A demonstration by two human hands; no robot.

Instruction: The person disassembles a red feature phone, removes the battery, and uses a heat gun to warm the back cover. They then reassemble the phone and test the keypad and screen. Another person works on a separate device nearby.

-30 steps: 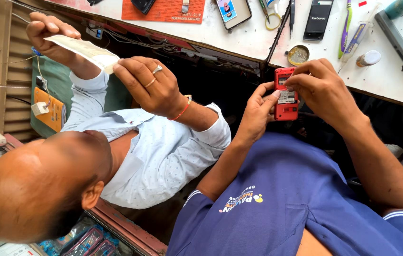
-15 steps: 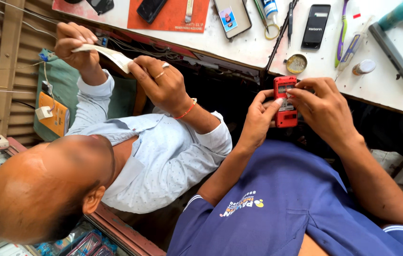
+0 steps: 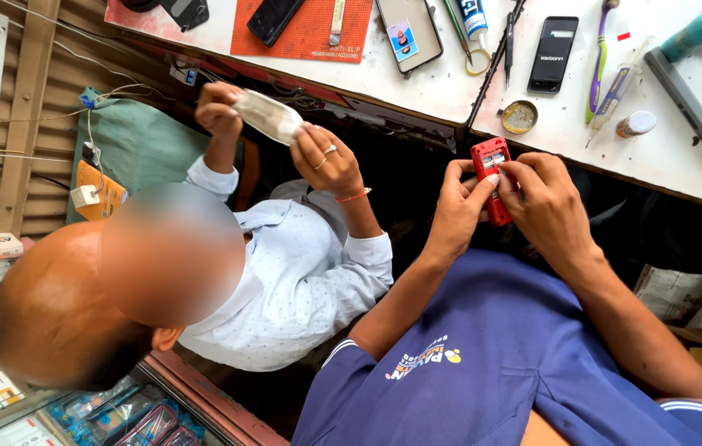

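Left hand (image 3: 456, 206) and right hand (image 3: 545, 198) grip 1 small, glossy red rectangular phone (image 3: 491, 177) together.

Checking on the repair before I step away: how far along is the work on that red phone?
Done: the red phone is off the white bench. In hand: the left hand and right hand hold it, fingertips on its face. Left: the screwdriver and brush lie untouched.
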